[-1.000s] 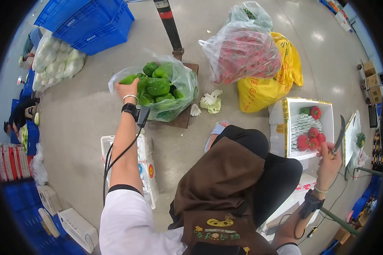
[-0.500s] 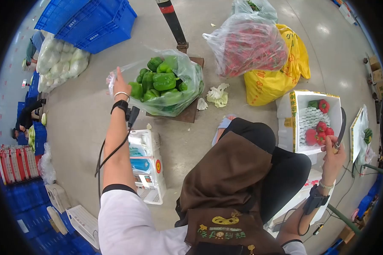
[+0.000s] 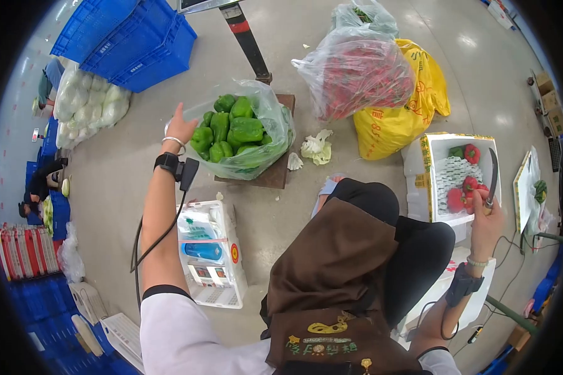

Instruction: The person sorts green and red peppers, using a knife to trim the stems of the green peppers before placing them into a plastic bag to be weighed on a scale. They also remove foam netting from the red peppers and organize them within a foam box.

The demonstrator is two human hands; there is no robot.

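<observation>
Fingers of the left hand (image 3: pixel 180 129) are spread loose at the rim of the clear bag (image 3: pixel 275 134), touching the plastic by the green peppers (image 3: pixel 231 131); no pepper is gripped as far as I can tell. Right hand (image 3: pixel 486 219) is closed around a knife (image 3: pixel 492 178), blade pointing up, just beside the white foam box (image 3: pixel 478 145).

Bag sits on a brown board (image 3: pixel 274 176) on the floor, heaped with green peppers, mouth open. Foam box holds a few red peppers (image 3: pixel 464 195) and one green one at the far end, on a white liner; most of the box floor is bare.

Judging from that: packing is at an early stage, box far from full, green bag barely dented.

Around it: a second clear bag of red peppers (image 3: pixel 356 72) leaning on a yellow sack (image 3: pixel 400 119), cabbage scraps (image 3: pixel 316 147) on the floor, a small white crate (image 3: pixel 209 253) by the left arm, blue crates (image 3: pixel 131 34) at the far left
</observation>
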